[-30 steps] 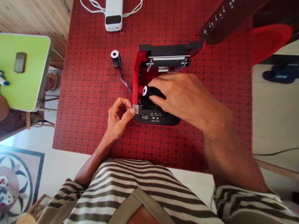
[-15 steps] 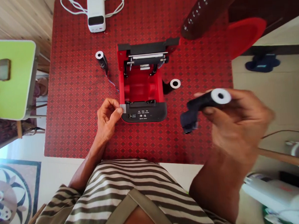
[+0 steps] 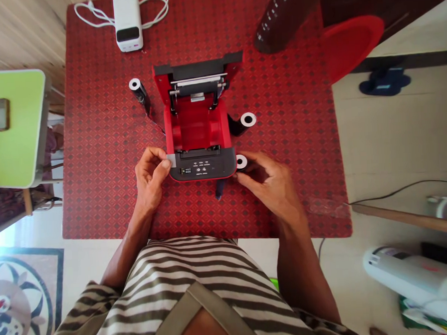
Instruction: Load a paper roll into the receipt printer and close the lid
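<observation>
A red-and-black printer point(image 3: 202, 164), lid raised over its glossy red bay, sits on a patterned table point(image 3: 105, 193); at its four o'clock the right hand point(image 3: 273, 186) curls thumb and fingers around a white-ended black roll point(image 3: 242, 161), body mostly hidden. At eight o'clock, the left hand's point(image 3: 149, 180) thumb and finger meet a grey corner patch point(image 3: 172, 161), pinch unclear.

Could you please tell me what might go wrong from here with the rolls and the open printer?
The near roll at the right hand sits close beside the printer, so it could be knocked if the printer shifts. The far-left roll has a thin strip trailing toward the printer, which might snag. The lid stands raised behind the compartment, so a bump could perhaps drop it.
</observation>
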{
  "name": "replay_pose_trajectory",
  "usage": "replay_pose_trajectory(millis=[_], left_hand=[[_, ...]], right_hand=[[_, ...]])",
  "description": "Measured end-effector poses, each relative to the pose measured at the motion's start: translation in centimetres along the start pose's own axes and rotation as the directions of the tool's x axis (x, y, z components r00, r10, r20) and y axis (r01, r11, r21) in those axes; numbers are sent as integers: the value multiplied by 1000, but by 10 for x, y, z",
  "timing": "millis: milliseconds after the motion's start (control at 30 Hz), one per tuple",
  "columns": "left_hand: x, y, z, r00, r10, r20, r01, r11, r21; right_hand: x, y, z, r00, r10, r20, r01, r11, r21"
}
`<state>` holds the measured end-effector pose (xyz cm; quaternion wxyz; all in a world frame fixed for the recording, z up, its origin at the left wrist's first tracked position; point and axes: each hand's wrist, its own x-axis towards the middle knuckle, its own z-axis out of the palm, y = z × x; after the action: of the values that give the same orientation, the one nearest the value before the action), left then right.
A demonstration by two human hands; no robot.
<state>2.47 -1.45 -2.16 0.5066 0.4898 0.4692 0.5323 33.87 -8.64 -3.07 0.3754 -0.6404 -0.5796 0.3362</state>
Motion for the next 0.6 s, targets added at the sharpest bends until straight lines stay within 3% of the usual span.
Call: replay_pose_trajectory(millis=[133,267,433,533,600], left_hand=[[0,-1,-1,1000,-8,-6,8,1000,-1],[0,0,-1,1000,5,1,-5,1000,0],[-1,1,0,1000,-1,-2,1,1000,28],[-2,1,0,1000,7,4,-7,1000,17],[-2,2,0,1000,18,18,-18,1000,3]], right_hand=[[2,10,-31,995,61,76,-70,991,114],[33,29,-44,995,37,-97,-29,996,80],[83,42,-9,986,-77,-148,75,997,-20],[96,43,11,976,-120,-184,99,988,-117],[98,41,11,972,-104,-212,89,993,-80]])
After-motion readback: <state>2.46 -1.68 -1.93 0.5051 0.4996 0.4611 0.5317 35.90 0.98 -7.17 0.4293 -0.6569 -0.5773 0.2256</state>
